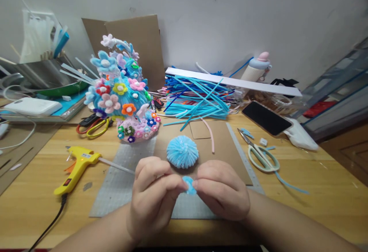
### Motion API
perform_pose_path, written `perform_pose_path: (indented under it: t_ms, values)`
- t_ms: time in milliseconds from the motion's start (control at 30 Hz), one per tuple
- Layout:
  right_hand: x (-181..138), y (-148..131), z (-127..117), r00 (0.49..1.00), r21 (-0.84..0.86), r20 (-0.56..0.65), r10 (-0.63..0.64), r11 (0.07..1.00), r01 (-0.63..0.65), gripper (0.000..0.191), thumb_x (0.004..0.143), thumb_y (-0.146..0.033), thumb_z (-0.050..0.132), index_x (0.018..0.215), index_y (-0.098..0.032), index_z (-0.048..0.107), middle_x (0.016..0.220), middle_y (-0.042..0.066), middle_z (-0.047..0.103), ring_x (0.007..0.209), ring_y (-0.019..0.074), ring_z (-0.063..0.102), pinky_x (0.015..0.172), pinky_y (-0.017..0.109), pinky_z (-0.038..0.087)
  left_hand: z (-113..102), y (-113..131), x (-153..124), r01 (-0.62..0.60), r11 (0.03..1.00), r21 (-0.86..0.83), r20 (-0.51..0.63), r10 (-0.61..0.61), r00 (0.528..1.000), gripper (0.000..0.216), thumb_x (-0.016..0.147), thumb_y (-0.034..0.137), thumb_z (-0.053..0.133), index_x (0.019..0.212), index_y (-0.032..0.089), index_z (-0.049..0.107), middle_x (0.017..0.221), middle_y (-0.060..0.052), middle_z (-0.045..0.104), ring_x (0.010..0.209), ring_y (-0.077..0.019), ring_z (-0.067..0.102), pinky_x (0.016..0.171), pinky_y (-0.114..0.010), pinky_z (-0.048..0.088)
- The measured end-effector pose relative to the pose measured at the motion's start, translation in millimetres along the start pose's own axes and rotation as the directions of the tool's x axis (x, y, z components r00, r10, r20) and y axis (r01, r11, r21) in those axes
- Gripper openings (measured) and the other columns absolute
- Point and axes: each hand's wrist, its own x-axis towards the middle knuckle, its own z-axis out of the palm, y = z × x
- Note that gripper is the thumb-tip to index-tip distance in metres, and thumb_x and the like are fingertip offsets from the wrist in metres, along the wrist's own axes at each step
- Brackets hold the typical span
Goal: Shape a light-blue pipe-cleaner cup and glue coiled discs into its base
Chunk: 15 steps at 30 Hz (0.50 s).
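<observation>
Between my two hands is a small curled piece of light blue pipe cleaner (189,185). My left hand (155,194) pinches its left side with thumb and finger. On its right side, the fingertips of my right hand (221,188) are closed on the same piece. Just beyond my hands, a fluffy light blue dome (183,152) of pipe cleaners rests on the cardboard sheet (227,156). Further left stands a blue pipe-cleaner sculpture (122,94) covered in colourful flowers.
A yellow glue gun (77,167) lies at left, its cord running forward. Scissors (261,156) and a phone (266,117) lie at right. Behind the cardboard is a pile of blue pipe cleaners (198,100). Under it, a grey cutting mat (112,190) covers part of the table.
</observation>
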Motion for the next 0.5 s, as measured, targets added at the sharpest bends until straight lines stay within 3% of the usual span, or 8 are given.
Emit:
perform_pose_path:
  t_ms: [200, 500]
  values:
    - [1, 2, 2, 1.0, 0.013, 0.0, -0.002, 1.0, 0.002, 0.019, 0.086, -0.015, 0.051, 0.104, -0.018, 0.057, 0.08, 0.006, 0.068, 0.079, 0.0168, 0.065, 0.07, 0.03, 0.056, 1, 0, 0, -0.057, 0.998, 0.037, -0.067, 0.059, 0.996, 0.014, 0.081, 0.009, 0.057, 0.077, 0.021, 0.063, 0.074, -0.002, 0.049, 0.074, -0.0162, 0.047, 0.068, -0.032, 0.042]
    - [-2, -4, -9, 0.995, -0.041, 0.041, -0.089, 0.995, 0.09, 0.025, 0.084, -0.012, 0.052, 0.107, -0.014, 0.06, 0.079, 0.007, 0.072, 0.075, 0.0175, 0.066, 0.064, 0.03, 0.058, 5, 1, -1, -0.163, 0.987, 0.008, -0.122, 0.163, 0.979, 0.017, 0.084, 0.009, 0.054, 0.074, 0.019, 0.064, 0.073, -0.002, 0.047, 0.072, -0.0147, 0.046, 0.062, -0.03, 0.044]
